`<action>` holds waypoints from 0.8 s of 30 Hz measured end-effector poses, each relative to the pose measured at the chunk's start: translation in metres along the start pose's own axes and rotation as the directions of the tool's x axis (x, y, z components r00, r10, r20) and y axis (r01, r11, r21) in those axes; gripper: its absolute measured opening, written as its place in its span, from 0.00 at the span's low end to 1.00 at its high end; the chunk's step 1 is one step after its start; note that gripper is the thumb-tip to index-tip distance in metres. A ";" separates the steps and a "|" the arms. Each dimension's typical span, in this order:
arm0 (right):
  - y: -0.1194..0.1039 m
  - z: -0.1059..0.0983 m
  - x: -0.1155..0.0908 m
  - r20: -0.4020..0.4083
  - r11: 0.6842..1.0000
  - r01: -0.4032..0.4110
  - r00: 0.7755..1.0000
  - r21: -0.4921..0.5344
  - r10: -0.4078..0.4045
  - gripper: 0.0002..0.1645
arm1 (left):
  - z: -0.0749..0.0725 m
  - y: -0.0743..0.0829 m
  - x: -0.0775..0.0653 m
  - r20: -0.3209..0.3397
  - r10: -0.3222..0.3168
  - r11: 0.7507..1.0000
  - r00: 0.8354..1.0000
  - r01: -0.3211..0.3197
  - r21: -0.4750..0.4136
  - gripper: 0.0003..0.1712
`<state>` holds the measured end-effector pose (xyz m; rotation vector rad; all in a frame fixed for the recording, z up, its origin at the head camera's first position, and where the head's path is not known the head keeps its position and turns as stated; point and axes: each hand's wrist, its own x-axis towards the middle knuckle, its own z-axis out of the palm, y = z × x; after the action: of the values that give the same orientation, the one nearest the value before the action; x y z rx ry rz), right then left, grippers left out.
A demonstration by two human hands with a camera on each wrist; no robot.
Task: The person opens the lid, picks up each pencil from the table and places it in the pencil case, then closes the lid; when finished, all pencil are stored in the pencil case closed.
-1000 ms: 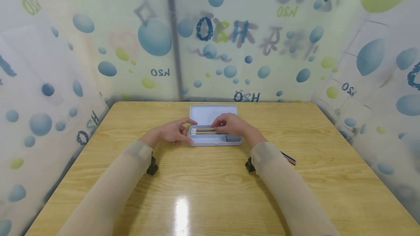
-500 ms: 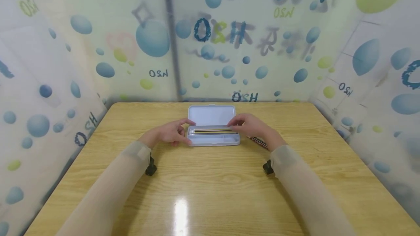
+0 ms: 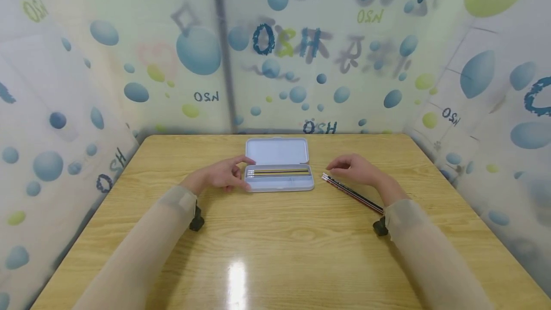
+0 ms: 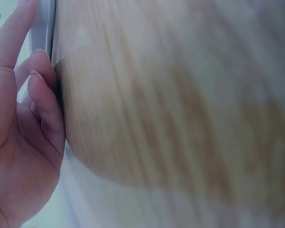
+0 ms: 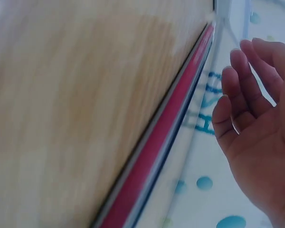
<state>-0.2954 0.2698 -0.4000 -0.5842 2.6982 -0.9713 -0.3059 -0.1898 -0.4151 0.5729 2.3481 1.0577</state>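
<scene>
A white pencil case [image 3: 269, 184] lies at the back middle of the table, its lid [image 3: 277, 151] tipped back. Several yellow-and-black striped pencils [image 3: 280, 172] lie lengthwise in its rear compartment. My left hand [image 3: 224, 174] holds the case's left end, forefinger at the back and thumb at the front corner. In the left wrist view its other fingers [image 4: 45, 95] curl beside the case. To the right of the case, my right hand [image 3: 357, 169] hovers with loosely bent fingers just above several dark-and-red striped pencils [image 3: 353, 194]. Nothing is in its grasp in the right wrist view.
The wooden table [image 3: 275, 248] meets a patterned wall [image 3: 275, 85] right behind the case, with similar walls at both sides. A small front compartment of the case [image 3: 301, 182] sits at its right end.
My right hand has let go of the pencils in the case and moved right, over the loose pencils on the table. The left hand has stayed at the case's left end.
</scene>
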 end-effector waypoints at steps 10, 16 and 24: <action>0.019 -0.016 -0.024 0.121 0.999 -0.050 0.991 0.013 0.048 0.17 | -0.001 -0.002 0.001 0.009 -0.012 1.000 1.000 0.012 -0.007 0.52; 0.024 -0.020 -0.030 0.171 0.995 -0.097 0.980 -0.006 0.096 0.18 | -0.001 0.000 0.001 0.010 -0.008 1.000 1.000 0.008 -0.008 0.52; 0.032 -0.022 -0.030 0.234 0.988 -0.151 0.962 0.036 0.139 0.19 | 0.000 0.000 0.001 0.012 -0.007 1.000 1.000 0.007 -0.007 0.52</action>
<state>-0.2854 0.3172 -0.4017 -0.4511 2.4629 -0.8754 -0.3066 -0.1897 -0.4149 0.5671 2.3333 1.0565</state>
